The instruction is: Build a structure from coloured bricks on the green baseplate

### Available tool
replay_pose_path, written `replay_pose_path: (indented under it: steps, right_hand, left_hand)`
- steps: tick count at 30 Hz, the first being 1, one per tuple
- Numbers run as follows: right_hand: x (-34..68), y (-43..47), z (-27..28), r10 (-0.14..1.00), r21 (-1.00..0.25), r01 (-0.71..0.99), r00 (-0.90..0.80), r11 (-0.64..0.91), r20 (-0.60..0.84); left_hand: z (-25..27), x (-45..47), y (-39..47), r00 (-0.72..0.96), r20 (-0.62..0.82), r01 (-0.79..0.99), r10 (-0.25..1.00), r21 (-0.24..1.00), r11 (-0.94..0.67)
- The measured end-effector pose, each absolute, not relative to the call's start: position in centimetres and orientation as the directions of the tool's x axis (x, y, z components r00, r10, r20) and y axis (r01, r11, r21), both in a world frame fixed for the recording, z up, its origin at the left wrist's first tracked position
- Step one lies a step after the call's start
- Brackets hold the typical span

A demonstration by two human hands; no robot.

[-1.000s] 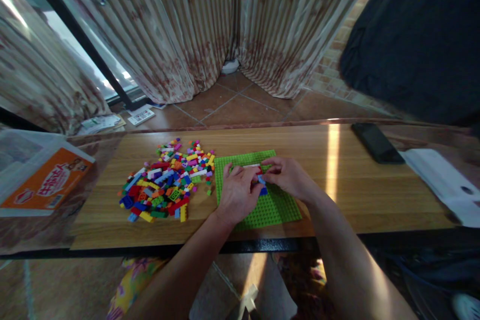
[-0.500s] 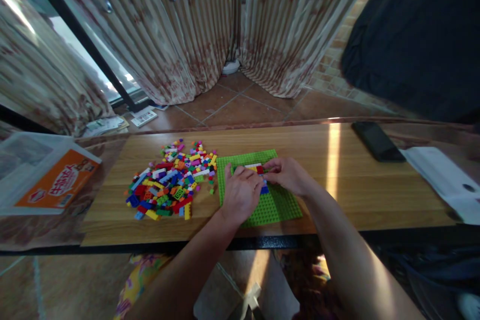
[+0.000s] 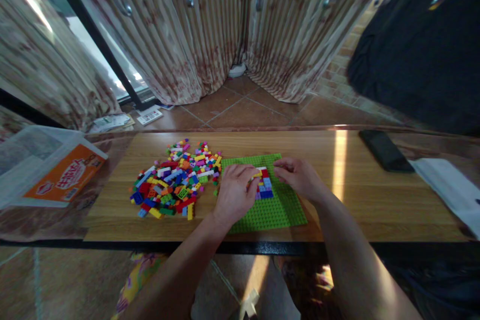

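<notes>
A green studded baseplate (image 3: 277, 217) lies on the wooden table. Near its middle is a small flat patch of toy bricks (image 3: 266, 186) in white, red, yellow, light blue and dark blue. My left hand (image 3: 235, 192) is over the left part of the plate and hides part of the patch. Its fingers reach toward a yellow brick, with the thumb apart from them. My right hand (image 3: 298, 176) hovers at the plate's right side, clear of the patch. Thumb and index finger are slightly apart, and no brick shows between them.
Left of the plate spreads a heap of loose bricks (image 3: 174, 180) in many colours. A clear plastic box (image 3: 52, 167) with an orange label stands at the far left. On the right lie a black phone (image 3: 386, 151) and a white flat object (image 3: 446, 187).
My right hand has drawn off the brick patch to the right, uncovering its red and blue bricks. My left hand has shifted slightly left, its thumb now showing. The camera view has shifted a little.
</notes>
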State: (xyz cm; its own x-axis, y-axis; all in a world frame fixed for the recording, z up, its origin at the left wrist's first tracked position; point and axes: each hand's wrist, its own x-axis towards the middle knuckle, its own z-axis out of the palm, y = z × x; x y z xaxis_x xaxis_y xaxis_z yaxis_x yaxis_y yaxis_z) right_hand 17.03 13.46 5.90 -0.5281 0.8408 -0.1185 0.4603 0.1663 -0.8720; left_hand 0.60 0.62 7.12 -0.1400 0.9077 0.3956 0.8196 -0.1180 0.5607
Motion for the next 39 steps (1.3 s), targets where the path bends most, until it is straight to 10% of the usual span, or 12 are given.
replay_pose_path:
  steps: [10,39]
  right_hand:
    - [15.4,12.3,7.1,0.870,-0.751,0.549,-0.489,0.367,0.068]
    - [14.8,11.4,7.2,0.834,-0.597,0.663,-0.551,0.452,0.019]
  left_hand:
    - [7.5,-0.3,0.3,-0.232,0.316,0.844,0.920,0.535,0.029]
    - [6.3,0.2,1.4,-0.166,0.230,0.799,0.959,0.601,-0.006]
